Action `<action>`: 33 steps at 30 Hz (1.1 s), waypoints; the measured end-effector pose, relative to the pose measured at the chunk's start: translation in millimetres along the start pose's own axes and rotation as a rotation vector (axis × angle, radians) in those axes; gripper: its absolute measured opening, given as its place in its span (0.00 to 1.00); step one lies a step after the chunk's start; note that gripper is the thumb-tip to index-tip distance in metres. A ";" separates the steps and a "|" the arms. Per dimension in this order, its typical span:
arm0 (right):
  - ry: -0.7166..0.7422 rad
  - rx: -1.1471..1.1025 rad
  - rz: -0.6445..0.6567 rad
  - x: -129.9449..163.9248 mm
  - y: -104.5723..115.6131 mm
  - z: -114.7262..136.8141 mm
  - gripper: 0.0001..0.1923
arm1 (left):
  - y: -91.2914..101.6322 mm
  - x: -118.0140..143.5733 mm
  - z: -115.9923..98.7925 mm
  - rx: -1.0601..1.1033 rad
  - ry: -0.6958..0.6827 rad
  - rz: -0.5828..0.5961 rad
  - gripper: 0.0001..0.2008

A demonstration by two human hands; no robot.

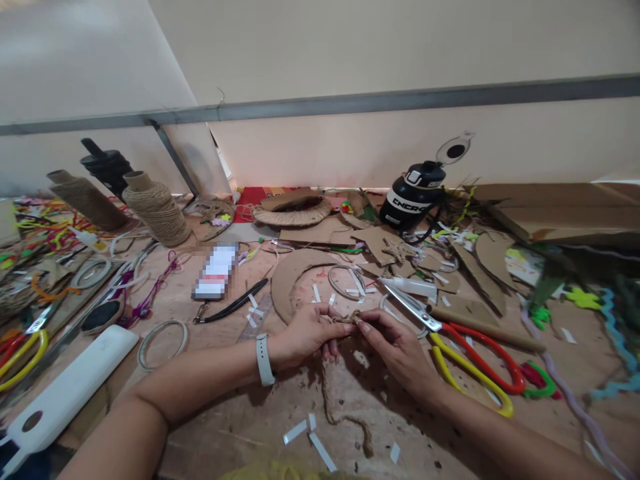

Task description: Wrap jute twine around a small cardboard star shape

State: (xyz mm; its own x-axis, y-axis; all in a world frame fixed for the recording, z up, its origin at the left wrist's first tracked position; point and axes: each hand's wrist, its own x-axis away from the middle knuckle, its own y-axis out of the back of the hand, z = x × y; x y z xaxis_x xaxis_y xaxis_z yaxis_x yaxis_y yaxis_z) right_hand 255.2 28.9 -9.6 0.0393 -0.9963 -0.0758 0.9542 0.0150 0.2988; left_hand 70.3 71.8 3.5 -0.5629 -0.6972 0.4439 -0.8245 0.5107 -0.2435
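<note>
My left hand point(309, 335) and my right hand point(393, 343) meet over the middle of the wooden table point(210, 400). Both pinch a short length of brown jute twine point(349, 319) between fingertips. The twine hangs down from my left hand and trails in a curve across the table point(345, 417) toward me. A white band sits on my left wrist. Just right of my right hand lie scissors point(465, 357) with red and yellow handles, blades pointing up-left.
Jute spools point(157, 208) and a black glue gun point(107, 167) stand at back left. A phone point(216, 271), cardboard cut-outs point(295, 273), wire rings point(163, 342), a black bottle point(414, 195), a white case point(70, 387) and coloured pipe cleaners crowd the table.
</note>
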 end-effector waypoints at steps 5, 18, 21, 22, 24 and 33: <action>-0.017 0.012 0.000 -0.4 -0.5 -1.8 0.17 | 1.1 -0.7 2.3 -0.015 0.009 0.003 0.30; -0.007 0.037 -0.010 -0.7 0.6 -1.0 0.16 | -1.9 5.0 -1.9 -0.113 -0.072 0.013 0.27; 0.009 0.047 -0.013 -0.9 0.3 -1.4 0.14 | -1.3 5.5 -0.3 -0.134 -0.082 0.000 0.26; 0.011 0.042 -0.008 -1.0 0.0 -1.6 0.14 | -0.9 5.5 0.1 -0.136 -0.083 0.001 0.26; 0.006 0.026 0.006 -1.4 -0.4 -2.0 0.14 | -0.1 5.6 0.5 -0.137 -0.081 0.013 0.25; -0.040 0.003 0.049 -1.1 0.5 0.8 0.16 | 1.1 4.7 -0.2 -0.153 -0.086 0.048 0.29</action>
State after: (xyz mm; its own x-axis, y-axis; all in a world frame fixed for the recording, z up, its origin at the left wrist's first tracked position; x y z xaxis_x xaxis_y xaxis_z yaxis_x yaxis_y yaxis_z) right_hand 255.5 29.9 -8.6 0.0736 -0.9970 -0.0229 0.9505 0.0632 0.3043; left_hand 66.8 69.3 5.5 -0.6096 -0.7072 0.3582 -0.7820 0.6104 -0.1259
